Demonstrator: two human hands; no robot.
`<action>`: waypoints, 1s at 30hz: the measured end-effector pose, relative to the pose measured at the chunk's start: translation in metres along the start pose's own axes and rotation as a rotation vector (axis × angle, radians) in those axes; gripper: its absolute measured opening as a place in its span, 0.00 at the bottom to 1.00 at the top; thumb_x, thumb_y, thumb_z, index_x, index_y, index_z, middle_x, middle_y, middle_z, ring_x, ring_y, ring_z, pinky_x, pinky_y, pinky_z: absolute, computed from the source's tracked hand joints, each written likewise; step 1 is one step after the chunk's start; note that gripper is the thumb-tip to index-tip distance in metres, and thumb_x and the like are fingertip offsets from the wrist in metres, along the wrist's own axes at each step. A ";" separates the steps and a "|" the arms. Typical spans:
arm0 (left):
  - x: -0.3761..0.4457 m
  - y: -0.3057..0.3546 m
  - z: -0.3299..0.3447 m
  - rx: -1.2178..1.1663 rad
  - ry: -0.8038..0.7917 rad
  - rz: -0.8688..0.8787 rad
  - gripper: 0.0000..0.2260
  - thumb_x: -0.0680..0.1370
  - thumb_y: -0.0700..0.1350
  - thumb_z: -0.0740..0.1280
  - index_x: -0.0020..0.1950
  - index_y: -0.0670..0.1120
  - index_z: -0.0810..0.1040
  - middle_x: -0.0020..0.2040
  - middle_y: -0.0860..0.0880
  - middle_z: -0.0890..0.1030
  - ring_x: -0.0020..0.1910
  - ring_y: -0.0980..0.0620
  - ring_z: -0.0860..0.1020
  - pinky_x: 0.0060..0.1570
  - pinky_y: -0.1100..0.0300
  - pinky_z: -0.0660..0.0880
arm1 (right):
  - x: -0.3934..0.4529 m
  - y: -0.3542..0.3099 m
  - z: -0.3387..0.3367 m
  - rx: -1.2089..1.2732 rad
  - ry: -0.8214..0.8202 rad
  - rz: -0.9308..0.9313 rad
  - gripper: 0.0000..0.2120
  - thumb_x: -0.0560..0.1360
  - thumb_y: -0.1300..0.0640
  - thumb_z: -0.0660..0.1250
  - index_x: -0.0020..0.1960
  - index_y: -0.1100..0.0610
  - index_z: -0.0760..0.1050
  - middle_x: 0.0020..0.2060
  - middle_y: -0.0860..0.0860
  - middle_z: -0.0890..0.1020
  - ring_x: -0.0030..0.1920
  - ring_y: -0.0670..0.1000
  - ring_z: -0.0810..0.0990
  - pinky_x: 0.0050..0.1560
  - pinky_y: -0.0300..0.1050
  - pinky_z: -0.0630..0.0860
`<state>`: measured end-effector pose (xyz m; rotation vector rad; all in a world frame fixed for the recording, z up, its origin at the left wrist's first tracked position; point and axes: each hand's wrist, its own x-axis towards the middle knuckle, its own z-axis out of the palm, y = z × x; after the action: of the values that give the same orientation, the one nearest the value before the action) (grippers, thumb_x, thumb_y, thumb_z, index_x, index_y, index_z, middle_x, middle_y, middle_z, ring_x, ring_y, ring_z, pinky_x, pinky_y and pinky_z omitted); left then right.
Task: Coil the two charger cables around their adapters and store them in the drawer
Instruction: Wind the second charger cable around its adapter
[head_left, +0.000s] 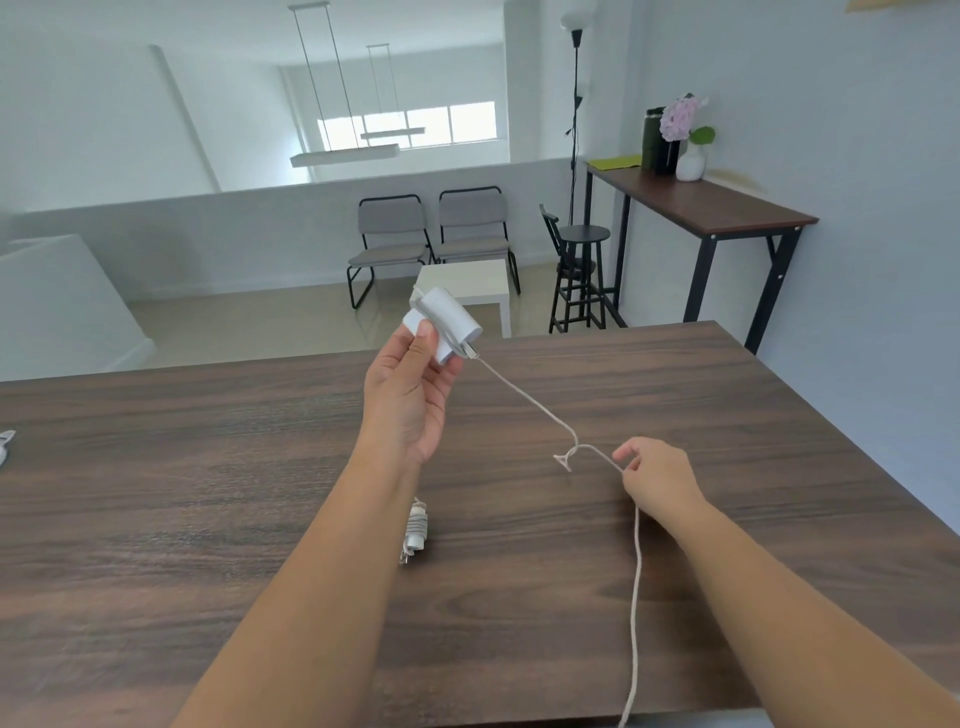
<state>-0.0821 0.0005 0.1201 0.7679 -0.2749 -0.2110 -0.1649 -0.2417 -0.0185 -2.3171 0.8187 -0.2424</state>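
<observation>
Head view: left hand (410, 400) grips adapter (444, 325).

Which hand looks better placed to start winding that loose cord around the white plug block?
The right hand, probably. It already pinches the cord partway along, while the left hand holds the plug block up off the table, steadying it.

A white adapter (444, 325) is held up at 12 o'clock, its pale cable (524, 400) uncoiled, trailing toward 4 o'clock with a small kink midway. A second adapter (415, 530), cable already wound round it, lies on the bench (208, 493) near centre.
</observation>
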 end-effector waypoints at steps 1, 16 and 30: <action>0.003 0.003 0.000 -0.011 0.004 0.021 0.07 0.81 0.39 0.63 0.56 0.42 0.78 0.47 0.48 0.83 0.45 0.54 0.80 0.41 0.64 0.79 | 0.002 0.002 -0.001 -0.025 0.015 0.004 0.15 0.70 0.65 0.59 0.46 0.48 0.77 0.49 0.53 0.81 0.45 0.54 0.78 0.47 0.41 0.73; 0.029 -0.004 -0.023 0.167 0.137 0.134 0.12 0.79 0.39 0.65 0.63 0.41 0.76 0.51 0.49 0.82 0.46 0.55 0.81 0.43 0.64 0.78 | 0.026 0.014 -0.019 -0.219 -0.017 0.144 0.17 0.72 0.59 0.61 0.57 0.44 0.75 0.57 0.56 0.78 0.58 0.59 0.75 0.59 0.48 0.73; 0.034 -0.031 0.005 0.165 0.045 -0.053 0.12 0.78 0.39 0.67 0.62 0.42 0.77 0.50 0.46 0.81 0.42 0.56 0.80 0.37 0.66 0.78 | -0.041 -0.109 -0.004 1.073 -0.600 0.039 0.08 0.82 0.57 0.58 0.58 0.57 0.73 0.25 0.49 0.64 0.20 0.45 0.59 0.21 0.35 0.54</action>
<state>-0.0549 -0.0343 0.1076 0.9427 -0.2312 -0.2229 -0.1445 -0.1544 0.0561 -1.2374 0.2836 0.0480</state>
